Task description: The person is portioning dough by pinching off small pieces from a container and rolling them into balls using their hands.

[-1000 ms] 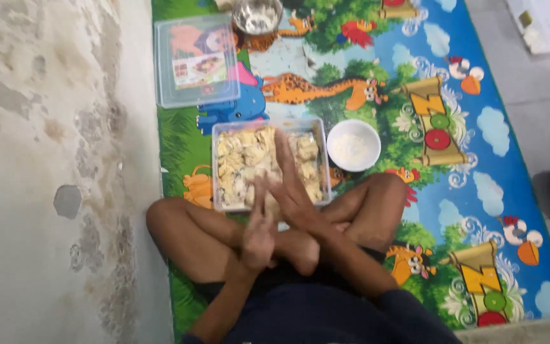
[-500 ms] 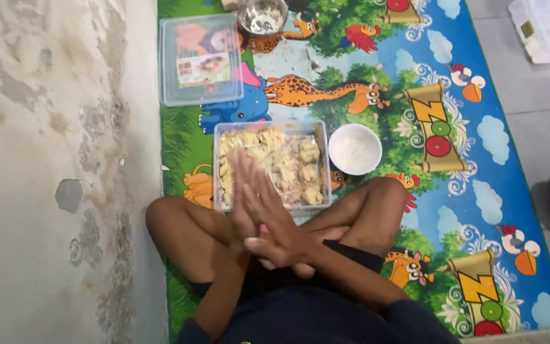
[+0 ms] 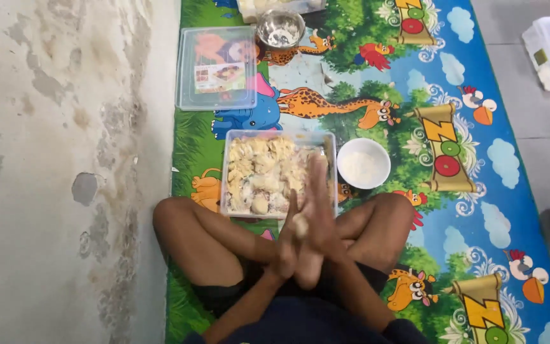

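Low in the frame's centre, the left hand (image 3: 291, 245) and right hand (image 3: 319, 210) press together palm to palm around a small pale dough ball (image 3: 300, 224), seemingly to round it, just below the clear rectangular plastic tray of dough pieces (image 3: 275, 171).

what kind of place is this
Probably a home floor used for food prep: a person sits cross-legged on a cartoon-animal play mat beside a stained wall, with a clear tub of dough pieces.
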